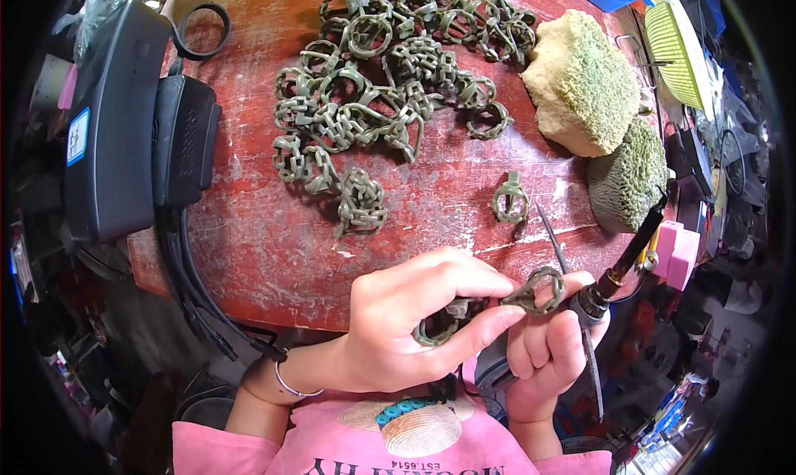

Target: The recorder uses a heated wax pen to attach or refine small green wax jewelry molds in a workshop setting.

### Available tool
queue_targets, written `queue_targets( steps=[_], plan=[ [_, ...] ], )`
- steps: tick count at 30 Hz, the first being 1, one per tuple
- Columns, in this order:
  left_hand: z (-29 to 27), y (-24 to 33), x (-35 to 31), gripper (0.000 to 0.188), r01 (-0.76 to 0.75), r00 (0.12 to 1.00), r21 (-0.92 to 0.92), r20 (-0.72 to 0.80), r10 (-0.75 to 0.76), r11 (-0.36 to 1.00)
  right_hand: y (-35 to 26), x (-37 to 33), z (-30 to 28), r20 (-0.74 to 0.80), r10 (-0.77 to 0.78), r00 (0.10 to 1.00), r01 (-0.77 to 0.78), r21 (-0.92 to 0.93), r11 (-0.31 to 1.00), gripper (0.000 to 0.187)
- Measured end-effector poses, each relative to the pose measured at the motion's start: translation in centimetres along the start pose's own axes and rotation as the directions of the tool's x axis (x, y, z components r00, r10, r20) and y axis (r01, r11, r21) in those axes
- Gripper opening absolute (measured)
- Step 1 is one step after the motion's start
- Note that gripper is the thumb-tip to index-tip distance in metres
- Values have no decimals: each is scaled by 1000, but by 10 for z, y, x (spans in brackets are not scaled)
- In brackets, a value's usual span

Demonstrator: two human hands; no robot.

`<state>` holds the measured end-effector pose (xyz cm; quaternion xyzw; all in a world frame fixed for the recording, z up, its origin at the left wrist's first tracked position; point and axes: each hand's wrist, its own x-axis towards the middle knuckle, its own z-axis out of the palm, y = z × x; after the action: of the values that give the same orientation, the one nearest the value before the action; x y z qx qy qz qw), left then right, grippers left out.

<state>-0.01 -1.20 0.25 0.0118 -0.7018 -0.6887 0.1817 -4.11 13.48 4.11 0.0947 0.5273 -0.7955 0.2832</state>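
My left hand (414, 309) is closed, with thumb and forefinger pinching one end of an olive-green ring-shaped piece (546, 278). A second green ring (438, 327) hangs inside its curled fingers; whether the two are joined is hidden. My right hand (547, 346) meets the ring's other side. In its closed fingers are a pen-shaped tool (609, 286) with a dark collar and brown-stained shaft, pointing up and right, and a thin needle file (594, 371) lying crosswise. A single green ring (511, 200) with a small stub lies on the red table (439, 218) just beyond.
Many olive-green rings and chain links (373, 102) are heaped at the far middle. Two porous pale-green blocks (584, 81) sit at right, near a pink block (678, 255) and a green basket (676, 56). Black box-shaped devices (116, 127) with cables (186, 276) stand at left.
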Motion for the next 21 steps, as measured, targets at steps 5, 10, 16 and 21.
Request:
queue_targets(
  steps=[5, 10, 16, 21],
  plan=[
    [-1, 1, -1, 21, -17, 1000, 22, -15, 17, 1000, 6, -6, 0, -104, -80, 991, 71, -86, 994, 23],
    [-4, -2, -1, 21, -26, 1000, 11, -14, 26, 1000, 9, -6, 2, -71, -107, 992, 105, -38, 994, 24],
    [-5, -3, -2, 19, 71, 995, -104, -58, -78, 992, 5, -3, 0, -89, -106, 990, 94, -127, 987, 17],
    [-12, -2, -4, 17, 189, 950, -729, -33, -310, 658, -3, 11, 2, -80, -265, 961, 197, -473, 859, 7]
  ],
)
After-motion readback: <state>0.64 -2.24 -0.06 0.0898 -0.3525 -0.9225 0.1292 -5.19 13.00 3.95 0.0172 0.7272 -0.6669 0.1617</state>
